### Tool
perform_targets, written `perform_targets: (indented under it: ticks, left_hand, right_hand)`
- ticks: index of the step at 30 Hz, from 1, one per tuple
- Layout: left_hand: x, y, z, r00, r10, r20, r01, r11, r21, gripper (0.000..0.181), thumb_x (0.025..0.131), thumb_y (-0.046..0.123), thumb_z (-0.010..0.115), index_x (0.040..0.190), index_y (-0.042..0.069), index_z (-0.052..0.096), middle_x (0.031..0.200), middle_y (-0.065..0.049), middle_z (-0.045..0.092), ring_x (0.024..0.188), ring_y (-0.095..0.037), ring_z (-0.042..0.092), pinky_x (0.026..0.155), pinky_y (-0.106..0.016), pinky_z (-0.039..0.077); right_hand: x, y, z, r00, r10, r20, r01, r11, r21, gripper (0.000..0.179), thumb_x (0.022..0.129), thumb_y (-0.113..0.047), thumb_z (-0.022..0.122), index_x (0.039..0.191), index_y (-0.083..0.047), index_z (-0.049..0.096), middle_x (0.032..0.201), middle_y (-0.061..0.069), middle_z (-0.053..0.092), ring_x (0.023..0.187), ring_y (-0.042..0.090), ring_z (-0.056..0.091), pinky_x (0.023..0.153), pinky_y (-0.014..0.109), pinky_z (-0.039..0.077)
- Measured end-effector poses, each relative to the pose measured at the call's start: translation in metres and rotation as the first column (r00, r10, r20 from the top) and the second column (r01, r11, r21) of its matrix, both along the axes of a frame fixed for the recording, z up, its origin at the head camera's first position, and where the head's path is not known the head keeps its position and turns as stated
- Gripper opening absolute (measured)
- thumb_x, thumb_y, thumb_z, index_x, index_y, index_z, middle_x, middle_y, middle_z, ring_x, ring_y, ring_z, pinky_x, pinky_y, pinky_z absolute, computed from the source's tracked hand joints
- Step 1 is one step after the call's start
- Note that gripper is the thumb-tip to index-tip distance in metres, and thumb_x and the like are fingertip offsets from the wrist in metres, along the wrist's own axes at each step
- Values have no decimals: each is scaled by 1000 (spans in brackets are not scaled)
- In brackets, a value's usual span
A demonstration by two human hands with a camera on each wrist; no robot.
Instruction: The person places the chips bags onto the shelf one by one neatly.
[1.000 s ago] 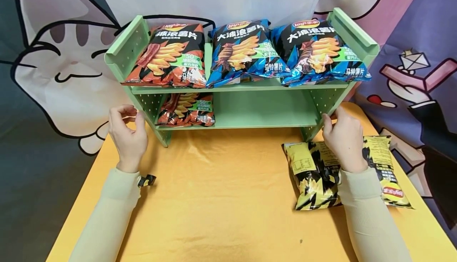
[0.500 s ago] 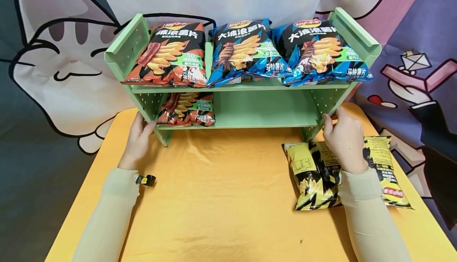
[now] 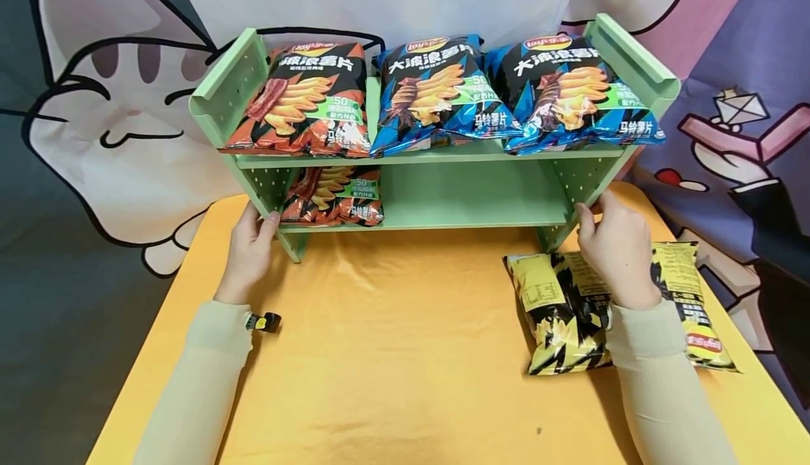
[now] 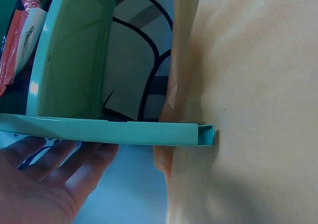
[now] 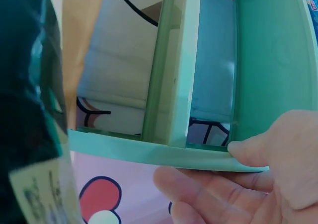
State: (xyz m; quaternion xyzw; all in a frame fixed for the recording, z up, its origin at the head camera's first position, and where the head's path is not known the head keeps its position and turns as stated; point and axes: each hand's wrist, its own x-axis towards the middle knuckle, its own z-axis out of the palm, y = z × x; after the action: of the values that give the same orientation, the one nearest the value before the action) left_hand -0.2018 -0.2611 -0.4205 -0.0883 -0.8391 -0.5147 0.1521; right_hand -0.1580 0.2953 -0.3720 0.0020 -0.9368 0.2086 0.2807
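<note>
A green two-tier shelf rack point(image 3: 481, 194) stands on the table, holding chip bags. My left hand point(image 3: 245, 254) holds its left side panel low down, fingers along the outer face in the left wrist view and thumb at the front edge. At the other end my right hand point(image 3: 616, 247) pinches the right side panel, thumb inside and fingers outside in the right wrist view. On the top tier lean a red chip bag point(image 3: 306, 103), a blue chip bag point(image 3: 436, 99) and a second blue chip bag point(image 3: 566, 96). A red chip bag point(image 3: 332, 198) sits at the lower tier's left.
Yellow-and-black chip bags point(image 3: 560, 317) lie on the table under my right forearm, partly hidden by it. An orange cloth covers the table point(image 3: 392, 352). Behind the rack hangs a cartoon-printed backdrop point(image 3: 133, 169).
My left hand has moved right and slightly down, from beside the rack onto its left side panel. The right hand stays at its panel, and the bags keep their places.
</note>
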Motion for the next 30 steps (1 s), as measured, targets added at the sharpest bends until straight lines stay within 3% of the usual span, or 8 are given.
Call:
perform_targets:
  ticks: [2, 5, 8, 12, 14, 20, 24, 30]
  left_hand:
    - [-1, 1, -1, 1000, -2, 2, 2, 1000, -2, 48, 110, 21, 45, 158, 13, 43, 150, -23, 55, 111, 4, 63, 86, -7, 52]
    - [-1, 1, 0, 1000, -1, 2, 1, 1000, -8, 48, 110, 21, 45, 158, 13, 43, 151, -22, 54, 121, -18, 67, 86, -7, 51]
    - [-1, 1, 1, 1000, 2, -1, -2, 1000, -9, 47, 110, 21, 45, 157, 13, 44, 152, -22, 53, 127, -42, 61, 87, -6, 50]
    - [-1, 0, 2, 1000, -1, 8, 1, 1000, -4, 47, 110, 21, 44, 157, 13, 44, 152, -21, 53, 129, -49, 58, 87, -7, 50]
    - [-1, 0, 2, 1000, -3, 19, 3, 1000, -5, 47, 110, 22, 44, 157, 13, 44, 152, -21, 53, 129, -48, 58, 87, -7, 50]
    - [-1, 0, 2, 999, 3, 35, -3, 1000, -12, 48, 110, 24, 45, 158, 15, 43, 153, -19, 52, 128, -45, 60, 86, -7, 50]
    - [-2, -1, 1, 1000, 8, 27, -8, 1000, -26, 48, 110, 23, 45, 157, 13, 44, 152, -20, 53, 127, -47, 61, 85, -6, 50]
    - [-3, -1, 0, 1000, 18, 14, -18, 999, -35, 48, 110, 23, 45, 156, 11, 45, 150, -22, 54, 126, -48, 61, 84, -4, 47]
  right_hand:
    - [2, 3, 1, 1000, 17, 21, -17, 1000, 2, 27, 103, -19, 62, 116, 5, 66, 88, 32, 70, 50, 37, 54, 43, 37, 29]
    - [6, 6, 3, 997, 60, 56, -61, 998, 5, 29, 103, -17, 61, 124, 3, 65, 97, 31, 73, 51, 38, 58, 42, 37, 32]
    - [13, 9, 6, 991, 100, 94, -102, 995, 19, 34, 103, -17, 61, 130, 3, 63, 105, 30, 74, 55, 37, 63, 44, 38, 38]
    - [27, 13, 8, 977, 145, 160, -157, 985, 66, 43, 103, -21, 62, 139, 3, 59, 107, 27, 75, 66, 36, 69, 50, 44, 47]
    - [38, 15, 8, 962, 184, 202, -208, 973, 102, 45, 102, -23, 64, 140, 2, 59, 111, 25, 75, 76, 38, 72, 59, 51, 54]
    - [76, 16, -9, 899, 362, 247, -415, 884, 215, 49, 93, -27, 77, 132, 1, 65, 121, 21, 72, 101, 41, 72, 86, 60, 57]
    - [101, 13, -27, 872, 427, 239, -483, 829, 281, 63, 86, -37, 82, 133, 1, 66, 129, 19, 68, 115, 41, 66, 97, 61, 52]
    - [129, 16, -48, 866, 422, 268, -498, 770, 398, 100, 79, -73, 73, 150, -6, 53, 157, 19, 48, 142, 45, 45, 127, 55, 23]
